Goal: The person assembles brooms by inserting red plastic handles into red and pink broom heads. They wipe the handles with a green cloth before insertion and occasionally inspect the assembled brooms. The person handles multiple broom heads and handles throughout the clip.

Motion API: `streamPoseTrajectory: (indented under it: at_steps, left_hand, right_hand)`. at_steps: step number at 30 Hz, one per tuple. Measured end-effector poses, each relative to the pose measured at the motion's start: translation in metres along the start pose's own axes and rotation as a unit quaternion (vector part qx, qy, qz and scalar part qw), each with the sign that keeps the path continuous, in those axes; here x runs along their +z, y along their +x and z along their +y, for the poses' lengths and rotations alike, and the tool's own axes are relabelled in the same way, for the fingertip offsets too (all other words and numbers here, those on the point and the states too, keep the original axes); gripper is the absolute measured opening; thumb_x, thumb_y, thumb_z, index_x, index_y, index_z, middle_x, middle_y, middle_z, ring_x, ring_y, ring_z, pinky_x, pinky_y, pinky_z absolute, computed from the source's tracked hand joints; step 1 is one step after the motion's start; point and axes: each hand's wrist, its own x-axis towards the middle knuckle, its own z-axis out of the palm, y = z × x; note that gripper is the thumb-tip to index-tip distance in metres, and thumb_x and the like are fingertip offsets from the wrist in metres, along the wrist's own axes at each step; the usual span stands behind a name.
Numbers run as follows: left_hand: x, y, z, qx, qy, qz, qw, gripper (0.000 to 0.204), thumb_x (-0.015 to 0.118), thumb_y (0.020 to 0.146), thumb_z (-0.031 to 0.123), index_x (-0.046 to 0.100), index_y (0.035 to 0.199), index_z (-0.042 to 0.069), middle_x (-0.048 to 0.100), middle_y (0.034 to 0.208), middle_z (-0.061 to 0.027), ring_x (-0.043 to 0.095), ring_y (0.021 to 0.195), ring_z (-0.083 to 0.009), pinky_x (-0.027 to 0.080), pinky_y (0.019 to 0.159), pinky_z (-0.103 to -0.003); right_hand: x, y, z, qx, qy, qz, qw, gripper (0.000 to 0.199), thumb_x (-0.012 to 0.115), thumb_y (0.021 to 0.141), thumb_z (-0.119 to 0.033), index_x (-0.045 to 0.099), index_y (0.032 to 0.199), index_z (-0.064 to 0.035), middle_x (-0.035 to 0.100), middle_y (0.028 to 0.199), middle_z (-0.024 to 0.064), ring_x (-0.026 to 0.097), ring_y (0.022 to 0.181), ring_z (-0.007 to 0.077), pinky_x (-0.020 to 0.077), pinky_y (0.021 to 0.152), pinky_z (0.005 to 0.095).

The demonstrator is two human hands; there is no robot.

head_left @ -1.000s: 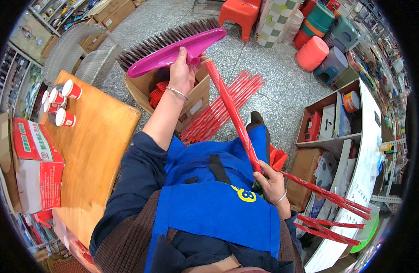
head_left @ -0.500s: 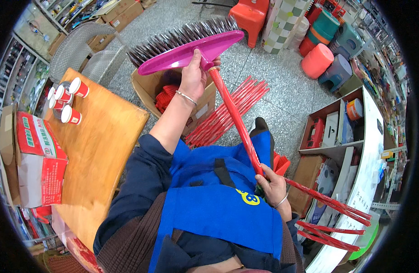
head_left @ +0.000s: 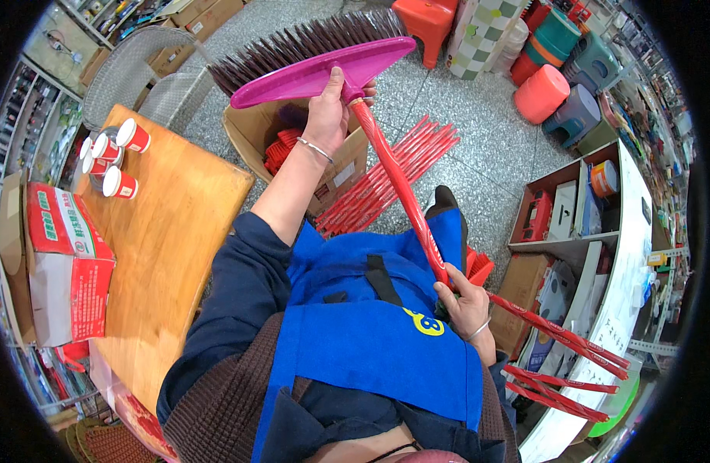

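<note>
My left hand (head_left: 329, 112) grips the magenta broom head (head_left: 316, 71) where it meets the red handle; dark bristles point up and away from me. The red broom handle (head_left: 401, 189) slants down across my blue apron to my right hand (head_left: 464, 299), which is closed around its lower part. Past that hand the stick runs on toward the lower right. Both wrists wear a thin bracelet.
An open cardboard box (head_left: 251, 131) with red parts stands under the broom head. A bundle of red sticks (head_left: 393, 181) lies on the speckled floor. A wooden table (head_left: 166, 255) on my left bears red paper cups (head_left: 112, 158) and a red-and-white carton (head_left: 62, 262). Shelves (head_left: 571, 224) stand on my right, more red sticks (head_left: 563, 363) beside them.
My left hand has raised the broom head higher and farther from me, tilting it so the bristles show more. My right hand stays on the handle near my lap.
</note>
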Motion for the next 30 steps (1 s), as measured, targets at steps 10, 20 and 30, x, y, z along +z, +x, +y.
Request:
streamPoseTrajectory:
  at_steps: [10, 20, 30]
  left_hand:
    - [0.0, -0.006, 0.002, 0.006, 0.017, -0.008, 1.0, 0.045, 0.042, 0.099, 0.039, 0.056, 0.112, -0.002, 0.066, 0.099, -0.0144, 0.065, 0.085, -0.0199, 0.055, 0.076, -0.032]
    - [0.005, -0.011, 0.008, 0.021, 0.056, 0.007, 0.998, 0.043, 0.042, 0.099, 0.036, 0.057, 0.111, -0.002, 0.066, 0.098, -0.0143, 0.065, 0.083, -0.0192, 0.055, 0.075, -0.032]
    - [0.012, -0.017, -0.005, 0.011, 0.024, -0.009, 1.0, 0.04, 0.045, 0.098, 0.035, 0.056, 0.111, -0.002, 0.066, 0.1, -0.0144, 0.064, 0.083, -0.0188, 0.054, 0.075, -0.032]
  right_hand:
    - [0.0, 0.0, 0.003, 0.005, -0.019, -0.009, 1.0, 0.038, 0.068, 0.084, -0.035, 0.064, 0.115, -0.0152, 0.067, 0.076, 0.0147, 0.066, 0.064, 0.0288, 0.0509, 0.059, 0.037]
    - [0.0, 0.002, -0.002, -0.016, -0.069, 0.003, 0.997, 0.038, 0.068, 0.084, -0.033, 0.062, 0.118, -0.0164, 0.066, 0.073, 0.0137, 0.065, 0.062, 0.0283, 0.0501, 0.056, 0.0373]
    - [0.001, 0.006, -0.005, -0.026, -0.076, 0.023, 0.997, 0.037, 0.068, 0.084, -0.03, 0.062, 0.117, -0.0157, 0.066, 0.076, 0.014, 0.065, 0.064, 0.0303, 0.0503, 0.057, 0.0387]
